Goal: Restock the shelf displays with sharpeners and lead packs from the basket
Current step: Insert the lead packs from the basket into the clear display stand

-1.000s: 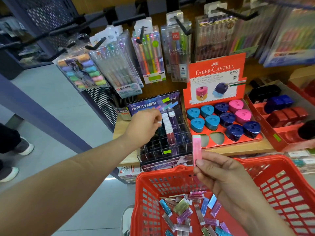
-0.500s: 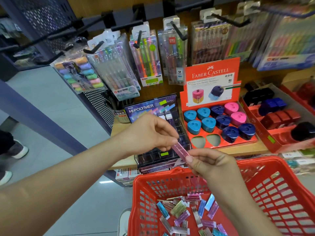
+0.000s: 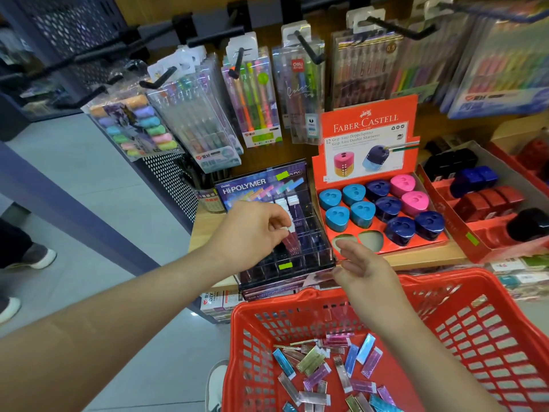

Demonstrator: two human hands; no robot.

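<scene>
- Over the clear Hi-Polymer lead display (image 3: 312, 251), the left hand (image 3: 252, 233) is pinching the white-capped end of a maroon lead pack (image 3: 290, 241) between thumb and fingertips, with the pack's lower end pointing down into the display's compartments.
- Just right of that display, the right hand (image 3: 365, 269) is hovering with its fingers loose and spread, grasping nothing, above the far rim of the red basket (image 3: 505, 337).
- More lead packs (image 3: 326, 370) in pink, purple, blue and gold are lying scattered on the basket floor, near the person.
- Right of the lead display, the Faber-Castell tray (image 3: 368, 138) is sitting on the wooden shelf (image 3: 416, 257), showing blue, navy and pink sharpeners (image 3: 386, 208) and two bare sockets (image 3: 371, 239) at its near left.
- Farther right, a red box (image 3: 475, 251) is holding black, blue and red sharpeners.
- Pen packs (image 3: 258, 96) are hanging from hooks behind.
</scene>
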